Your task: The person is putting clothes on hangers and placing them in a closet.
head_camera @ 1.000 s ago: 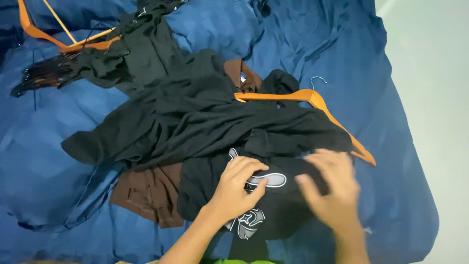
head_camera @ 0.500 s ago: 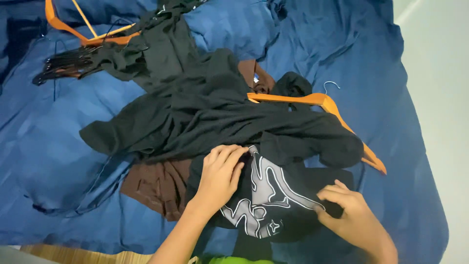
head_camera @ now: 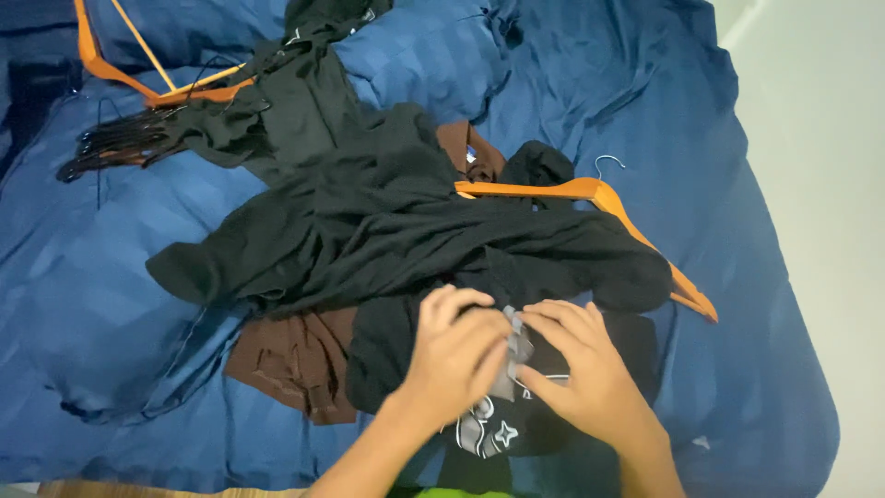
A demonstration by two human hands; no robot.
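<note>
A black shirt (head_camera: 516, 406) with a white printed design is pinched at lower centre of the frame between the left hand (head_camera: 454, 355) and the right hand (head_camera: 581, 373), both clenched on a fold of its cloth. Just above it a black garment (head_camera: 369, 231) is spread over a brown garment (head_camera: 295, 355). An orange hanger (head_camera: 599, 198) lies at right, another orange hanger (head_camera: 120, 74) at upper left, all on a blue bedsheet (head_camera: 92, 304).
</note>
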